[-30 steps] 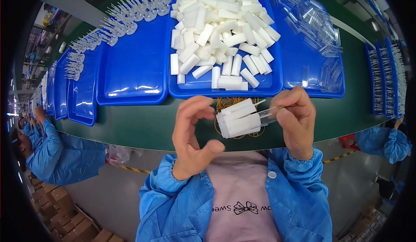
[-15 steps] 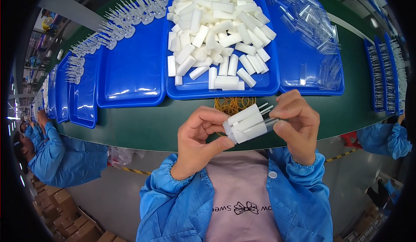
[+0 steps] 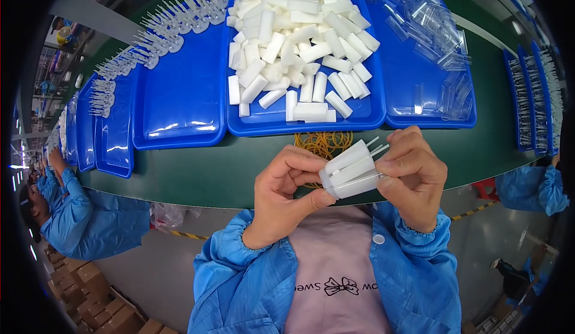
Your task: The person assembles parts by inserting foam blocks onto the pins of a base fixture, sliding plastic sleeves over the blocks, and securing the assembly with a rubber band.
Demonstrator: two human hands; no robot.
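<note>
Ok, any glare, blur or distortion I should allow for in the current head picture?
Head view: ceiling light glares off the empty part of the left-centre blue tray, and glints streak the clear plastic pieces; head view: the green table's near edge bows; head view: left hand, right hand and white assembly look fairly sharp.

green bench (image 3: 179,178), yellow bands (image 3: 326,140) toward its near edge — blue trays (image 3: 179,103), white blocks (image 3: 353,170); pink shirt (image 3: 326,247), black bow (image 3: 341,287).
</note>
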